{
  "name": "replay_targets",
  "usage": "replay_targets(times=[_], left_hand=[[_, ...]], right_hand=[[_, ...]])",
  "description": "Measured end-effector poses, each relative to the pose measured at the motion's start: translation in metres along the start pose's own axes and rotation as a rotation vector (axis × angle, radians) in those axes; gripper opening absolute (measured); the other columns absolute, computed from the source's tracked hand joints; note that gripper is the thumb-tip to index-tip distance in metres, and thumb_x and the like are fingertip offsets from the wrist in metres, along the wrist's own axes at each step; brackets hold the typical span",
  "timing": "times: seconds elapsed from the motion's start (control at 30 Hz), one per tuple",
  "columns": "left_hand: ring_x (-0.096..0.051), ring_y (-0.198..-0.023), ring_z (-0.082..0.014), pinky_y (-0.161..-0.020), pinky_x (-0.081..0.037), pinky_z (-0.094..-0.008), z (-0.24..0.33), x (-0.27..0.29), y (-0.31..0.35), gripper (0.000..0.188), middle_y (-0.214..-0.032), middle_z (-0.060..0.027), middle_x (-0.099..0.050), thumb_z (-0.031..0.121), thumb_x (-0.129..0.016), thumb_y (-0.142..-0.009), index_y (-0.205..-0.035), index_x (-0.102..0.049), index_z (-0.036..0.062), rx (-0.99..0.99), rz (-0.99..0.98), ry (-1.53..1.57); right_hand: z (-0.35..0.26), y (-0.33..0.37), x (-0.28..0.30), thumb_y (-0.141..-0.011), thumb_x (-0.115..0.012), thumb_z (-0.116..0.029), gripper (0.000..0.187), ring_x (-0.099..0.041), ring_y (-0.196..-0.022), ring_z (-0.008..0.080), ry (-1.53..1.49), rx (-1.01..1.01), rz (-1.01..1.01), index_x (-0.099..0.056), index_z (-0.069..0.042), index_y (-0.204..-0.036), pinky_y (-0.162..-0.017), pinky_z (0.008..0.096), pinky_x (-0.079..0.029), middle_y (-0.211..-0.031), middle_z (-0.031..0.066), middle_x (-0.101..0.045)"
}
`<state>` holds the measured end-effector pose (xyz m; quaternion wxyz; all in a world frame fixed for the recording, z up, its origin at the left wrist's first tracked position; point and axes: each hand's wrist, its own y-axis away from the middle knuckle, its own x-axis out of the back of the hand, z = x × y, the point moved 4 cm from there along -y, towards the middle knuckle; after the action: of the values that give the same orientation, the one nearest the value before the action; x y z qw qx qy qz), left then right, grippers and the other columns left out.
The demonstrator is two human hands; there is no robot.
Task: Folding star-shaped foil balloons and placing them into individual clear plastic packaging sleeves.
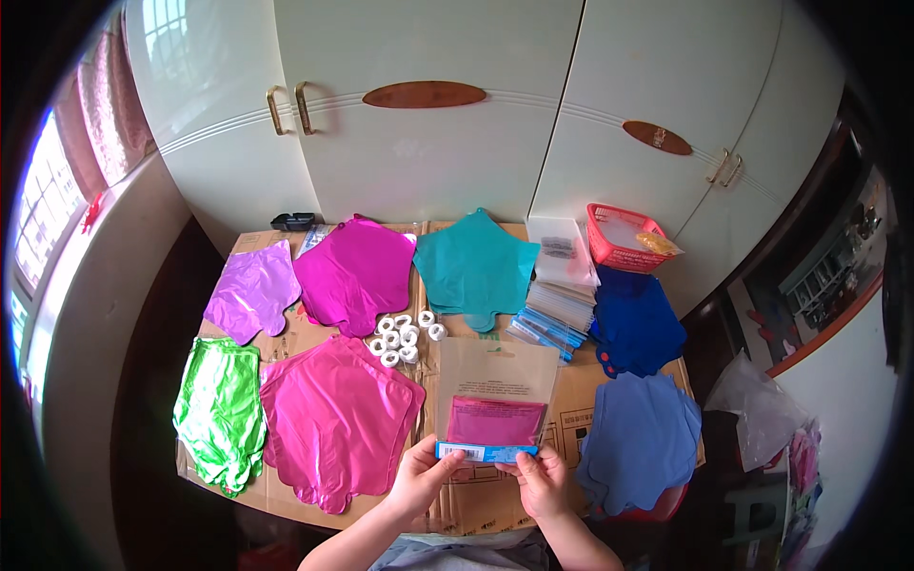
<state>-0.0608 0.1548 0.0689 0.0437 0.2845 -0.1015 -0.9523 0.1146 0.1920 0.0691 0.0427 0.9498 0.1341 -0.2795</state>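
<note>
Between my two hands is a clear plastic packaging bag (pixel 500 369) with a blue printed strip along its near edge. A folded pink foil sheet (pixel 495 422) lies inside it. My left hand (pixel 425 479) pinches the left end of the strip, thumb on top. At the right end, my right hand (pixel 545 483) grips the strip the same way. Left of the bag lies a flat pink star-shaped foil balloon pile (pixel 343 414). Blue-grey foil balloons (pixel 640 440) are stacked right of my right hand. Small white ribbon rolls (pixel 409 336) sit in a cluster beyond the bag.
Cardboard (pixel 314 507) covers the table. Around it lie lilac (pixel 249 288), magenta (pixel 356 271), teal (pixel 476 265), dark blue (pixel 640 322) and shiny green (pixel 219 409) foil balloons. Stacked packaging bags (pixel 562 303) adjoin a red basket (pixel 609 249). White cabinets (pixel 428 162) stand behind.
</note>
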Motion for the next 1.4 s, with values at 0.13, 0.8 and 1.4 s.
replay_targets(times=[0.13,0.8,1.4], left_hand=[[-0.067,-0.094,-0.0169,-0.081,-0.056,-0.0313,0.002,0.002,0.003,0.015,-0.098,-0.0086,-0.068,0.012,-0.056,-0.097,-0.104,-0.059,-0.0006,-0.014,-0.064,0.014],[-0.065,-0.094,-0.0142,-0.085,-0.057,-0.0304,-0.003,0.006,0.010,0.019,-0.099,-0.0091,-0.067,0.012,-0.056,-0.097,-0.105,-0.058,-0.0054,0.110,-0.099,-0.159],[-0.064,-0.085,-0.0075,-0.075,-0.056,-0.0234,-0.009,-0.001,0.014,0.019,-0.090,-0.0056,-0.069,0.011,-0.060,-0.095,-0.102,-0.060,-0.0063,-0.066,-0.113,-0.293]], right_hand=[[-0.006,0.001,0.006,-0.096,-0.055,-0.011,0.023,-0.063,-0.097,0.0171,-0.014,-0.060,-0.100,-0.058,0.000,-0.116,-0.088,0.0328,-0.051,-0.109,0.0097,-0.064],[-0.043,-0.031,0.029,-0.085,-0.055,0.008,0.018,-0.061,-0.091,0.0100,0.193,0.002,-0.005,-0.063,0.003,-0.101,-0.086,0.0249,-0.045,-0.101,0.0075,-0.067],[-0.058,-0.035,0.023,-0.084,-0.063,0.005,0.025,-0.060,-0.098,0.0106,0.120,0.009,-0.025,-0.058,-0.001,-0.108,-0.087,0.0264,-0.048,-0.104,0.0044,-0.065]])
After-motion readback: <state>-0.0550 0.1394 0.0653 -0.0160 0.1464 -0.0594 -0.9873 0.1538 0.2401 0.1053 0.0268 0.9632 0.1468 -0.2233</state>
